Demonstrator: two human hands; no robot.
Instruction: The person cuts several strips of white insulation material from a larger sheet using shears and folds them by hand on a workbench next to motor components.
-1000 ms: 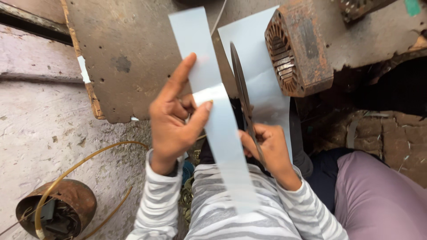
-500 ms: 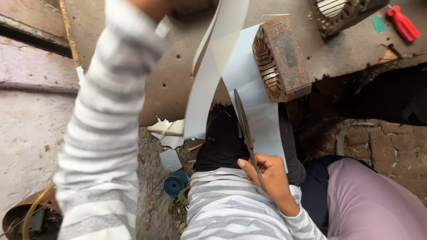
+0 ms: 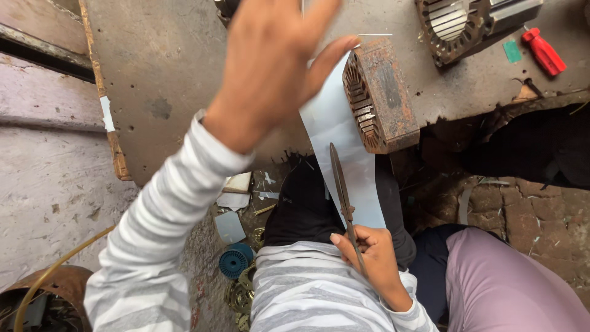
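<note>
I see one pair of scissors (image 3: 343, 190), blades together, gripped in my right hand (image 3: 369, 261), lying over one pale paper sheet (image 3: 335, 132) on my lap. My left hand (image 3: 276, 61) is raised, fingers spread, seemingly empty though blurred. Two rusty motor stators (image 3: 381, 92) (image 3: 458, 24) sit on the workbench (image 3: 166, 74), beside one red-handled tool (image 3: 544, 52).

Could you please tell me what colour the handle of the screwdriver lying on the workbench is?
Red: the screwdriver handle shows clearly at the top right of the head view.
</note>
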